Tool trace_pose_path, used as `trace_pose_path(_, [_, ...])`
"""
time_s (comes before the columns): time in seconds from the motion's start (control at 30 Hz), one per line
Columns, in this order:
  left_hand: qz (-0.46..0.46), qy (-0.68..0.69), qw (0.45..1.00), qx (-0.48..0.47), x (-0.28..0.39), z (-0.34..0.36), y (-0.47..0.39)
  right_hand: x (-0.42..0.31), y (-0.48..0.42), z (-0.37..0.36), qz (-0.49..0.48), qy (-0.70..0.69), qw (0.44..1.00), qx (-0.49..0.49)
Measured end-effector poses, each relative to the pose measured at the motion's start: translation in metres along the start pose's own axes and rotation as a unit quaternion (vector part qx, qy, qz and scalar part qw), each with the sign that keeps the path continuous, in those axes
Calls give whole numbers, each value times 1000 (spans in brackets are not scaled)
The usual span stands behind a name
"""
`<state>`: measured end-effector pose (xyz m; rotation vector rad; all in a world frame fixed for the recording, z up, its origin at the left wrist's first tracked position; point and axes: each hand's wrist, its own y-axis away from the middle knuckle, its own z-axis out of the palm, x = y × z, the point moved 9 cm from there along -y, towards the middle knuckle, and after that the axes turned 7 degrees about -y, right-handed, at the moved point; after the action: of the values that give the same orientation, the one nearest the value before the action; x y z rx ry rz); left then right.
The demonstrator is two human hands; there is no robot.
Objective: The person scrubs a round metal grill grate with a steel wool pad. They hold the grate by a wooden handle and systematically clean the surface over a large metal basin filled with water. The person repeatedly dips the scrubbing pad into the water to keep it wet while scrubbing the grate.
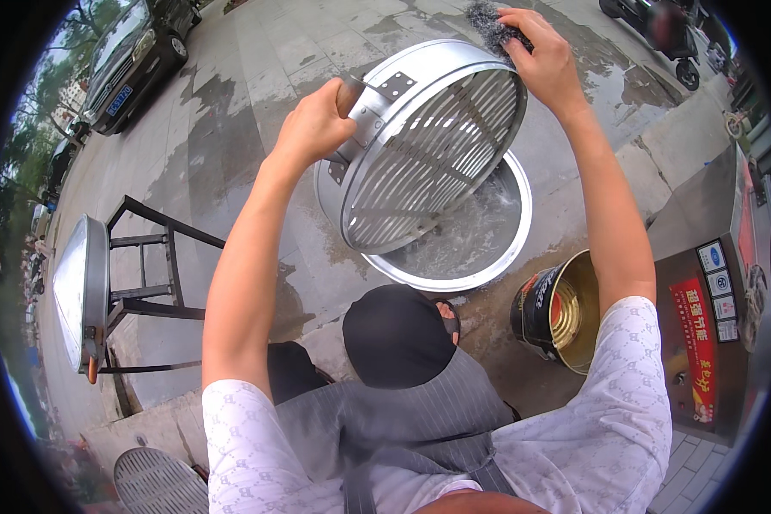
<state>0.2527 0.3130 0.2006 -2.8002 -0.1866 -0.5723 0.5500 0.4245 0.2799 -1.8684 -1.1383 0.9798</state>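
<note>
My left hand (318,122) grips the wooden side handle of a round metal steamer tier (437,154). The tier is tilted up, and its slatted base faces me. In my right hand (546,61) is a dark steel-wool scourer (488,26), held close to the tier's upper right rim. Below the tier stands a wide round metal basin (523,212) with cloudy water in it. The tier's lower part hides the basin's far left side.
A metal pail (556,308) stands right of my knee, beside a stainless-steel cabinet (662,257). A conical steamer lid (77,289) leans against a black metal frame (144,302) on the left. A slatted metal disc (157,482) lies lower left. A car (135,58) and scooter (674,38) stand beyond.
</note>
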Motion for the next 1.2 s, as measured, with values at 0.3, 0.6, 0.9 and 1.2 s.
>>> trace_pose_path(0.3, [108, -33, 993, 33, 5, -8, 45, -111, 33, 123, -80, -74, 977, -186])
trace_pose_path(0.6, [230, 25, 970, 68, 48, -1, 73, -80, 41, 80, -49, -71, 979, -183])
trace_pose_path(0.9, [257, -2, 963, 79, 52, 9, 107, -84, 56, 67, 28, -153, 929, -335])
trace_pose_path(1.2, [292, -6, 952, 89, 62, 28, 125, -123, 64, 146, 111, -45, 837, -534])
